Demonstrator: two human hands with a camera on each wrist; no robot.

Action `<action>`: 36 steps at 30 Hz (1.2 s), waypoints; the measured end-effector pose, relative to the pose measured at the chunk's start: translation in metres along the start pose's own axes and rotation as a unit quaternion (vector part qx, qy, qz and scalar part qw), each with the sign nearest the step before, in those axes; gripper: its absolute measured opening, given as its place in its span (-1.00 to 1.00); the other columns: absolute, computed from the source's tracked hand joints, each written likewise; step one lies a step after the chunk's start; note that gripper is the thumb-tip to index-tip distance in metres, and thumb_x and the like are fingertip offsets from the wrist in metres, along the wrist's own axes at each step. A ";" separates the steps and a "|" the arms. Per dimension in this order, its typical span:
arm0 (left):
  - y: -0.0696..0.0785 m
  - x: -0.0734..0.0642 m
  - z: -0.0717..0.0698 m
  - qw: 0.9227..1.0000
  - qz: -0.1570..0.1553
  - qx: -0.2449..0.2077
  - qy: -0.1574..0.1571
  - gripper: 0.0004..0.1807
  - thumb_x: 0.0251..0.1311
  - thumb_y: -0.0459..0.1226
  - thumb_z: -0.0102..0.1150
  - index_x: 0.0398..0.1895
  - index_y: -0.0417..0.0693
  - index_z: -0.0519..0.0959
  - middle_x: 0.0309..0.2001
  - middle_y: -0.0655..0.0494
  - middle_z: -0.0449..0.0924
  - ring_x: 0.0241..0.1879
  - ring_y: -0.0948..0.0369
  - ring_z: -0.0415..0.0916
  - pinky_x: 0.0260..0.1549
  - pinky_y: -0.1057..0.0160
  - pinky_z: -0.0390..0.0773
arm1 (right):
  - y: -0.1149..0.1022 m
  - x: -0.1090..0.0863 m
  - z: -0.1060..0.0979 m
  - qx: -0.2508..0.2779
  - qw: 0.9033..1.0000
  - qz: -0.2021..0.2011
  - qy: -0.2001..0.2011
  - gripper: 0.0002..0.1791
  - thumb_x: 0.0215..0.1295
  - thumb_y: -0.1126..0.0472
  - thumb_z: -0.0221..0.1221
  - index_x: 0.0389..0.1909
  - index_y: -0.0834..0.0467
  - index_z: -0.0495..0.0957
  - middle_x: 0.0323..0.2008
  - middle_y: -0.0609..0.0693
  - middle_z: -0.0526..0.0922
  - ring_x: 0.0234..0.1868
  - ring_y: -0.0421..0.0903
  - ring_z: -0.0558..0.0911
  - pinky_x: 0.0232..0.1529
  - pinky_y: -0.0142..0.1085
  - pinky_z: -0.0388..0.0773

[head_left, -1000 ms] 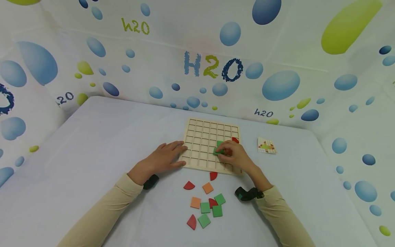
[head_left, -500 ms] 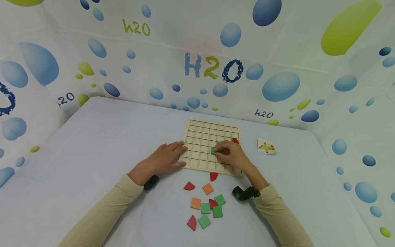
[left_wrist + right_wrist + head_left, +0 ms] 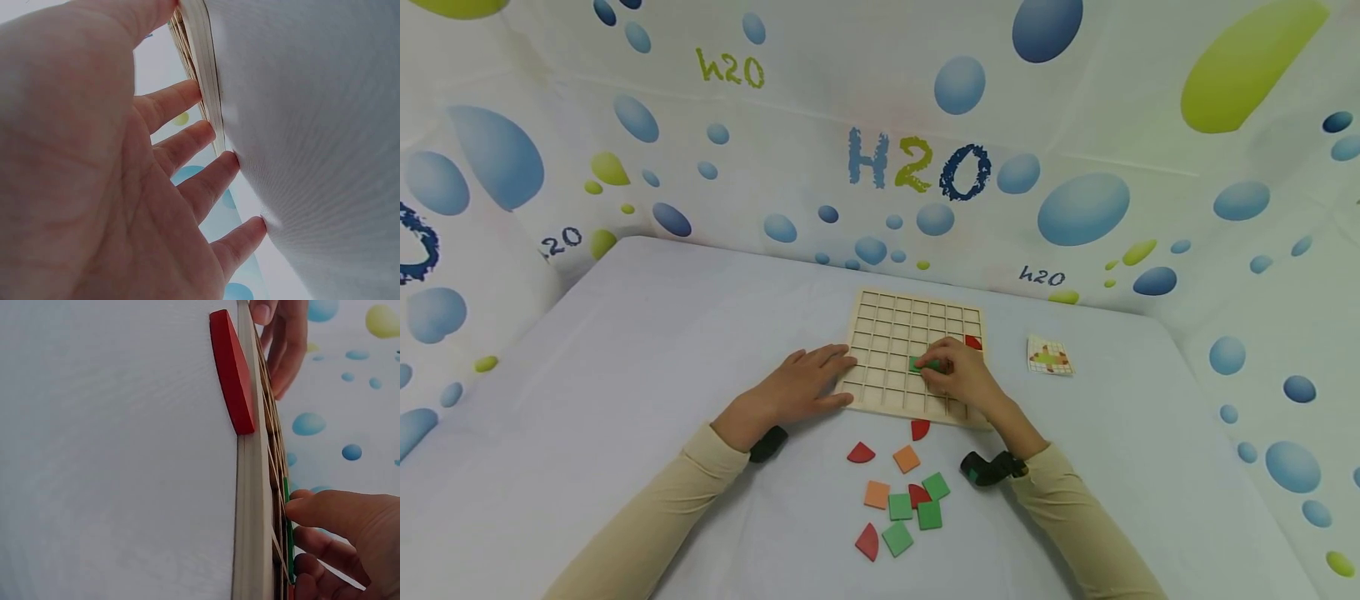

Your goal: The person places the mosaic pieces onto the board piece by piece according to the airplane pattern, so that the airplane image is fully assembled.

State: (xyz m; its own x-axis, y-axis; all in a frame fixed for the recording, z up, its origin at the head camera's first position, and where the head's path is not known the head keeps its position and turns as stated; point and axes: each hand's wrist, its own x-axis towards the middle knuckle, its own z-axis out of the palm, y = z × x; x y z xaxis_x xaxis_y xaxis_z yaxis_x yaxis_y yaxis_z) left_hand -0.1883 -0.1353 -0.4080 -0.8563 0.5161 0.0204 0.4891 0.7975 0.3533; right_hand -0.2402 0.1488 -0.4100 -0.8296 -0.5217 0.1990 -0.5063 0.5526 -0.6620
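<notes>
The wooden grid board [image 3: 883,333] lies on the white-covered table. My left hand [image 3: 793,383] rests at its left edge with fingers spread, fingertips along the rim; the left wrist view has the fingertips against the board's side [image 3: 209,69]. My right hand [image 3: 962,375] is over the board's right half, thumb and fingers pinching a green square tile [image 3: 913,364] at the grid. From the right wrist view, green [image 3: 289,544] shows as a thin strip under the fingertips. The hand hides part of the tile and the cells beneath. A red quarter-circle tile [image 3: 973,342] sits near the board's right edge.
In front of the board lie loose pieces: several green squares [image 3: 929,514], two orange squares [image 3: 877,495] and several red quarter-circles [image 3: 867,542]. One red piece [image 3: 234,375] lies close to the board's front edge. A small pattern card [image 3: 1049,357] is to the right.
My right hand has shifted slightly left over the board, and the green tile at its fingertips has moved left with it. The left hand stays in place.
</notes>
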 end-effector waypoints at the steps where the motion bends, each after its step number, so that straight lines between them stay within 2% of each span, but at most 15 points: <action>1: 0.000 0.000 0.000 1.000 0.001 0.000 0.000 -0.39 0.37 -0.04 0.11 0.37 -0.15 0.33 0.41 -0.17 0.22 0.39 -0.08 0.18 0.28 -0.26 0.17 | 0.000 0.000 0.000 0.001 1.000 -0.001 0.001 -0.90 0.23 0.38 0.27 -0.27 0.24 0.72 -0.10 0.17 0.59 -0.46 -0.25 0.38 -0.42 -0.40 0.37; 7: 0.002 0.000 -0.001 1.000 0.002 0.000 0.001 -0.39 0.36 -0.04 0.12 0.37 -0.15 0.33 0.40 -0.18 0.23 0.39 -0.08 0.19 0.27 -0.26 0.18 | 0.001 -0.001 -0.001 0.011 1.000 -0.006 -0.003 -0.89 0.23 0.38 0.27 -0.25 0.25 0.72 -0.12 0.17 0.59 -0.46 -0.22 0.37 -0.44 -0.39 0.35; 15: 0.003 0.000 -0.001 1.000 0.000 0.001 -0.001 -0.39 0.37 -0.04 0.11 0.37 -0.15 0.33 0.40 -0.18 0.23 0.39 -0.08 0.19 0.27 -0.26 0.17 | 0.001 -0.007 -0.004 0.026 0.999 -0.010 -0.025 -0.88 0.22 0.37 0.27 -0.23 0.25 0.69 -0.04 0.21 0.54 -0.43 -0.17 0.41 -0.37 -0.39 0.42; 26: 0.003 -0.001 -0.002 1.000 -0.004 -0.002 -0.002 -0.39 0.36 -0.04 0.12 0.37 -0.16 0.33 0.41 -0.18 0.22 0.40 -0.08 0.18 0.28 -0.25 0.17 | 0.002 -0.014 -0.002 0.049 0.998 -0.030 -0.020 -0.90 0.27 0.38 0.24 -0.24 0.26 0.69 -0.20 0.12 0.59 -0.39 -0.19 0.45 -0.38 -0.42 0.44; 32: 0.002 -0.001 0.000 1.000 0.001 0.000 0.002 -0.39 0.36 -0.05 0.12 0.37 -0.16 0.33 0.40 -0.18 0.23 0.40 -0.08 0.18 0.28 -0.25 0.17 | 0.002 -0.020 -0.001 0.071 0.996 -0.045 -0.032 -0.88 0.29 0.41 0.21 -0.23 0.27 0.69 -0.22 0.10 0.60 -0.36 -0.18 0.43 -0.36 -0.44 0.44; 36: 0.002 -0.001 0.000 1.000 0.004 0.006 0.005 -0.40 0.37 -0.05 0.10 0.36 -0.16 0.33 0.40 -0.17 0.24 0.39 -0.08 0.19 0.27 -0.25 0.19 | 0.000 -0.025 -0.003 0.078 0.995 -0.040 -0.041 -0.88 0.28 0.39 0.21 -0.22 0.26 0.69 -0.26 0.07 0.59 -0.38 -0.17 0.46 -0.37 -0.43 0.46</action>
State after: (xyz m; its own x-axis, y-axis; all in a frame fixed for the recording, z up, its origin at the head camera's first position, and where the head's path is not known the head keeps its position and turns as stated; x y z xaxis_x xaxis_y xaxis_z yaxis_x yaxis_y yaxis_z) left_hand -0.1861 -0.1346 -0.4071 -0.8545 0.5184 0.0332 0.4972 0.7978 0.3409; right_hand -0.2196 0.1638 -0.4126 -0.7622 -0.6153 0.2009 -0.5225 0.4018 -0.7520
